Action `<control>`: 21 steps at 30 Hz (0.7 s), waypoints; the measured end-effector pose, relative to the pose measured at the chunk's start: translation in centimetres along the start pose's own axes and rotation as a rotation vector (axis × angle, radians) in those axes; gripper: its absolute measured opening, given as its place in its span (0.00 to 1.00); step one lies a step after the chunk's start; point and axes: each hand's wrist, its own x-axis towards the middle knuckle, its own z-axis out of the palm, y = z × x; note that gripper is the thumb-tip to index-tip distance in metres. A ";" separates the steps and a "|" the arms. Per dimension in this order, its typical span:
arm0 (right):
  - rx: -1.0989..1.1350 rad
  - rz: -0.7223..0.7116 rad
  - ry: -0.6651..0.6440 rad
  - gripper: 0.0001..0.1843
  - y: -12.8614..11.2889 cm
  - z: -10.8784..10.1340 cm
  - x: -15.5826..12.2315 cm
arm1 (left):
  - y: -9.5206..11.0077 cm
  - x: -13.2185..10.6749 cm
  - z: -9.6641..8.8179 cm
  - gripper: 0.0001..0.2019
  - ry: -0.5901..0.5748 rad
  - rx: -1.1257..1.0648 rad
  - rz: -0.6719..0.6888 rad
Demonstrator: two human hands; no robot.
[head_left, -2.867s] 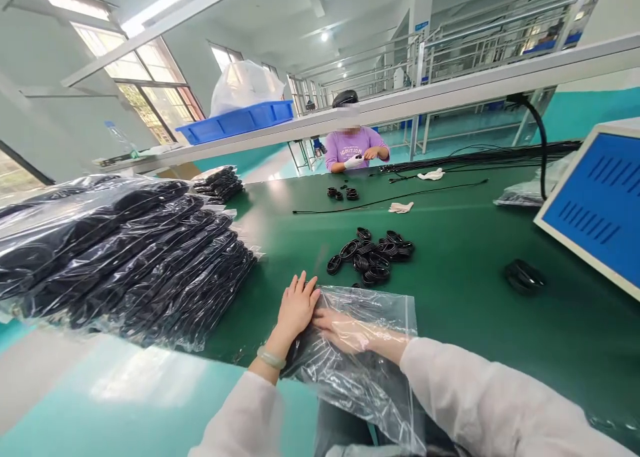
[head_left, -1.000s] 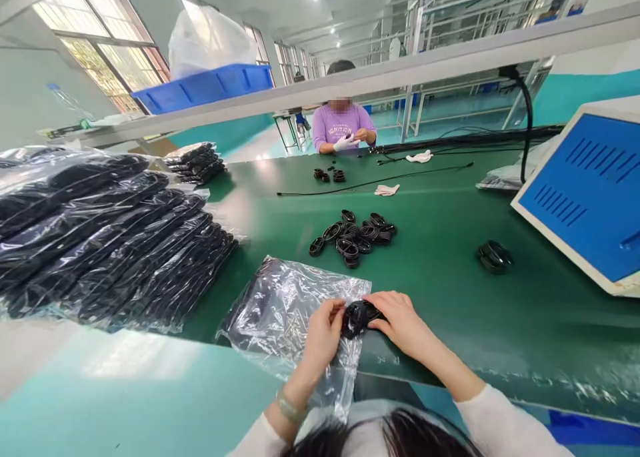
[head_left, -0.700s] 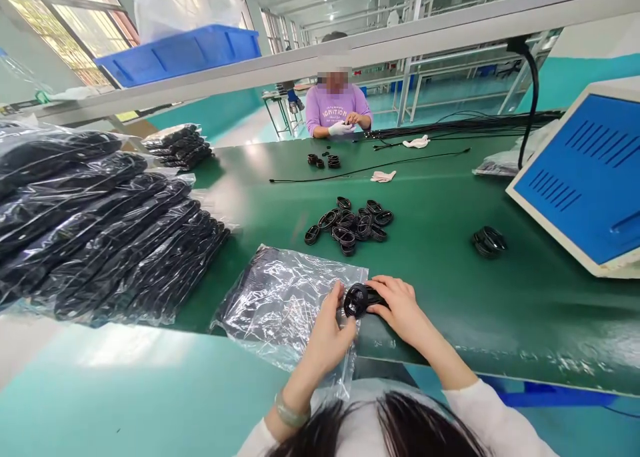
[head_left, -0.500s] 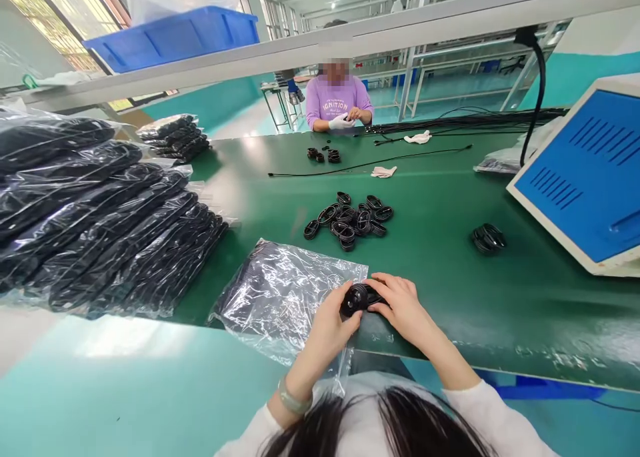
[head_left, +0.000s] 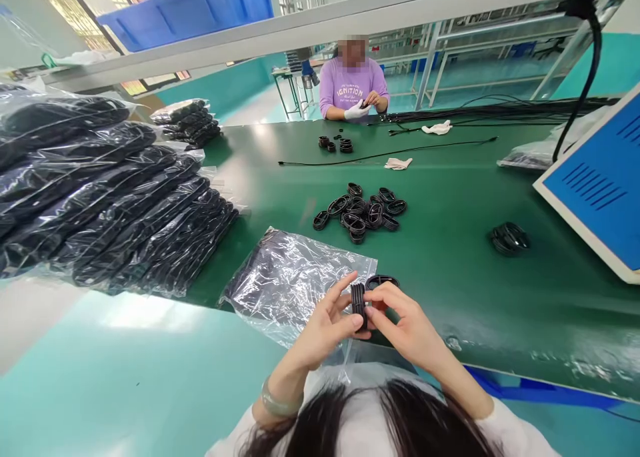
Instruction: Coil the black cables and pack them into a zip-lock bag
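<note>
Between my hands, just above the table's near edge, is a coiled black cable (head_left: 358, 303) held upright. My left hand (head_left: 327, 327) grips its left side with thumb and fingers, the index finger stretched out. My right hand (head_left: 407, 320) pinches the coil from the right with thumb and fingertips. Another black cable coil (head_left: 383, 281) lies on the table right behind my right fingers, partly hidden by them. To the left of my hands lies a clear plastic bag (head_left: 300, 277) with dark contents. Farther back is a loose pile of black cable coils (head_left: 357, 210).
Bagged black cables (head_left: 120, 197) are stacked high on the left. A blue-and-white machine (head_left: 600, 183) stands at the right, with a cable coil (head_left: 509, 237) near it. Across the green table (head_left: 450, 197) sits a co-worker (head_left: 354, 87). Overhead, a shelf carries a blue bin (head_left: 190, 13).
Both hands have lifted and turned one cable coil upright, while another coil now lies on the table behind the right fingers. The camera view has shifted slightly.
</note>
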 end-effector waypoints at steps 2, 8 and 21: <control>0.015 -0.012 -0.008 0.06 0.0 0.0 0.0 | 0.0 -0.1 0.0 0.34 -0.012 0.002 0.002; -0.002 -0.110 0.050 0.04 0.3 0.1 -0.2 | -0.1 -0.2 0.0 0.26 -0.040 -0.012 0.035; 0.360 0.234 -0.215 0.22 -0.6 0.1 -0.5 | -0.9 -0.3 -1.8 0.29 -0.063 -0.097 -0.034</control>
